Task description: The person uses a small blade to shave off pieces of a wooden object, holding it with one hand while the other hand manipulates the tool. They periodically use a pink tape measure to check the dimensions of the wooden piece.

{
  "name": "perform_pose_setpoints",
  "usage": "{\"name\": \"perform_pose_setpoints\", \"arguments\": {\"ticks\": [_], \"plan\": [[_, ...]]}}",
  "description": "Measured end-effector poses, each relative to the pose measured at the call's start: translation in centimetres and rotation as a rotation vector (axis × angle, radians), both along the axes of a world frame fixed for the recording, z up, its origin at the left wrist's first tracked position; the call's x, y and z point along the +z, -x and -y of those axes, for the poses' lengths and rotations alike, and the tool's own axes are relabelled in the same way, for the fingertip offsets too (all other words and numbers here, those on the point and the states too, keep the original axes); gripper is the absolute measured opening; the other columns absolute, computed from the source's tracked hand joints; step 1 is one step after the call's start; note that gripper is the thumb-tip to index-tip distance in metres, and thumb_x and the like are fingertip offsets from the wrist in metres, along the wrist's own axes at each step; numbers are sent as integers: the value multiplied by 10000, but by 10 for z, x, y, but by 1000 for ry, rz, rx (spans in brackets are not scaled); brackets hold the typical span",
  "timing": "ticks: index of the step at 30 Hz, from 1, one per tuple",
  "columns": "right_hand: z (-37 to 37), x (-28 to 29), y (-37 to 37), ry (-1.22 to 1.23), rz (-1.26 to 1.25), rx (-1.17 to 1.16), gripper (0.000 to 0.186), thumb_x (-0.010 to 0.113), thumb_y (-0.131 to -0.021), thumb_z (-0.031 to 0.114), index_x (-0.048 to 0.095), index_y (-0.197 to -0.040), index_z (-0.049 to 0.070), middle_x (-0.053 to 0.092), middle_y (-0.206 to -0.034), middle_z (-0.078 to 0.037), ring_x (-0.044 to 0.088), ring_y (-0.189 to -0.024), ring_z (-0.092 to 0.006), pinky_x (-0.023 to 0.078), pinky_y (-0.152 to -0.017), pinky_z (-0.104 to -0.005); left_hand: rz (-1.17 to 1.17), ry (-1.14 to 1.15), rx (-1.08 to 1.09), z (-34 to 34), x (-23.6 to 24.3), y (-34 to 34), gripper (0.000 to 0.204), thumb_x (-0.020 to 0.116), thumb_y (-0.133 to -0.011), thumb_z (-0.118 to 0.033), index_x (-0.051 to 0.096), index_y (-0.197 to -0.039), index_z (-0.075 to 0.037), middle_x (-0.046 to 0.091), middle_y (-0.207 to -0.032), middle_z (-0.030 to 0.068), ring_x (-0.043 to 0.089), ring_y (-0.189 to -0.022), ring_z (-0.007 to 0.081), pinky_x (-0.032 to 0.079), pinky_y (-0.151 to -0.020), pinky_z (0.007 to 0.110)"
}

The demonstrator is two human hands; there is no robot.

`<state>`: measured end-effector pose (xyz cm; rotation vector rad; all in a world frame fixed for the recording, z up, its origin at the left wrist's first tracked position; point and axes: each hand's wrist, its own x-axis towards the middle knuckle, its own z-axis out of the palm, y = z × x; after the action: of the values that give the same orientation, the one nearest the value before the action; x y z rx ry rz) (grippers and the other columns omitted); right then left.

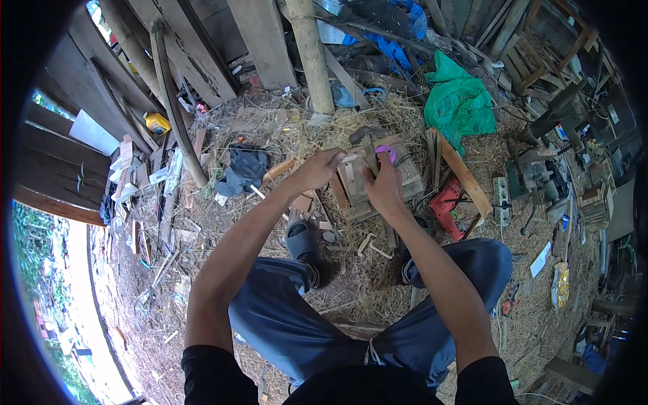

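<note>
1. Closest in, both forearms come up from the lower edge over the person's blue trousers (pixel 297 324), and the 2 hands meet above a small wooden frame (pixel 368 182) lying on the straw-covered floor (pixel 351 283).
2. Right hand (pixel 383 187): its grip is closed around a short upright wooden piece (pixel 369 156) that pokes up out of the fist, long axis roughly vertical, tilted a little away from the person.
3. Left hand (pixel 318 169): fingers are curled and reach across toward that same piece from its left side; whether the fingertips pinch anything or merely touch the wood I cannot tell.
4. Key relation: the upright piece sits inside the right grip and just to the right of the left grip, so the right hand is on it and the left is beside it. The frame lies directly under both grips.
5. Just beyond the right grip, touching the frame's far side, a purple round object (pixel 386 150) shows.
6. Near the right grip, to its right, a red power drill (pixel 445 206) lies on the straw; a long plank (pixel 466 177) leans beside it.
7. Left of the left grip lie a grey sandal (pixel 302 239) and a dark cloth (pixel 244 169).
8. Farthest off, a green plastic bag (pixel 459 101) and a vertical pole (pixel 312 54).
</note>
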<state>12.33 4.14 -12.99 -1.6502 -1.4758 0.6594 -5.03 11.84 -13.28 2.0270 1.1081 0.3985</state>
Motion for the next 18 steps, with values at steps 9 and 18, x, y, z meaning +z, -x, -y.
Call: {"name": "perform_pose_setpoints", "arguments": {"ticks": [9,18], "plan": [[2,-3,5,-22,-140,27,332,640,-813,94,440,-1042,-42,635,-846,-230,627,-784,-413,477,-645,-439,125,382,123,-1,2,-2,405,347,-1001,-356,540,-978,-1,518,-801,31,472,-738,138,408,-699,286],[-3,-2,1,-45,-162,-23,366,631,-820,65,411,-1093,-38,640,-888,-224,631,-840,-388,477,-665,-426,345,189,-63,1,7,-6,317,399,-994,-267,530,-1122,-9,548,-911,34,496,-846,137,408,-788,282]]}}
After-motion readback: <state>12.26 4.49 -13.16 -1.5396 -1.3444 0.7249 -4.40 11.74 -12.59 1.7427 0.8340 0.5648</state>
